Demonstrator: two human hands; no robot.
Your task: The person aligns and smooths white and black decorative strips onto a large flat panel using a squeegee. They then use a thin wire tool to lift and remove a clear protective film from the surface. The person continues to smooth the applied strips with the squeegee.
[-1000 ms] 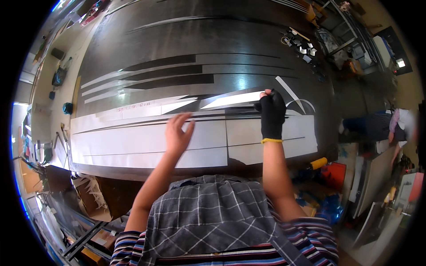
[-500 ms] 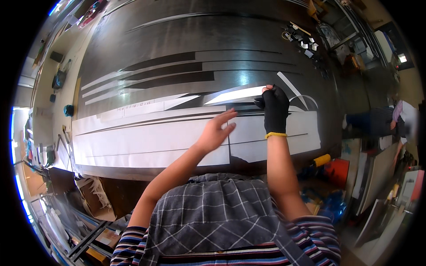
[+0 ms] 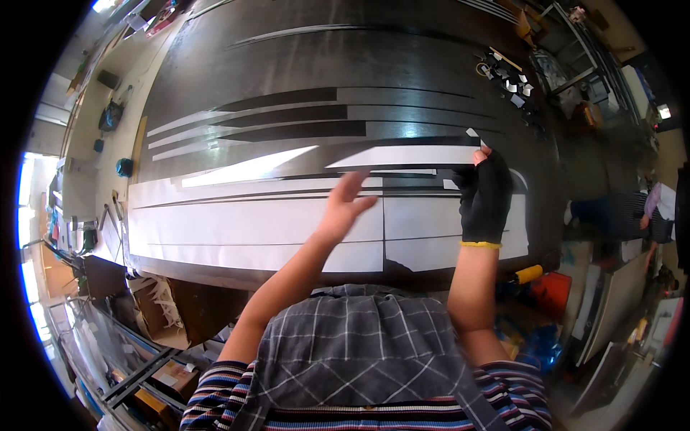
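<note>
My right hand (image 3: 487, 192), in a black glove with a yellow cuff and bare fingertips, pinches the right end of a long strip (image 3: 410, 155), pale with dark edges and a pointed left end. The strip lies over the dark table at a slight tilt. My left hand (image 3: 345, 212) is bare, its fingers apart and slightly blurred, above the near white sheets (image 3: 273, 253). It holds nothing. Left of the strip a bright, pointed piece (image 3: 248, 167) lies along the far edge of the sheets.
Several long, pointed dark-and-light strips (image 3: 287, 131) lie farther back on the dark table (image 3: 302, 61). Small black and white scraps (image 3: 512, 86) are heaped at the far right. A box with white offcuts (image 3: 162, 309) stands below left. Another person (image 3: 625, 215) is at the right.
My right hand has moved right and a little nearer, drawing the pinched strip along. My left hand has shifted slightly left, fingers more spread. The view has turned a little.
</note>
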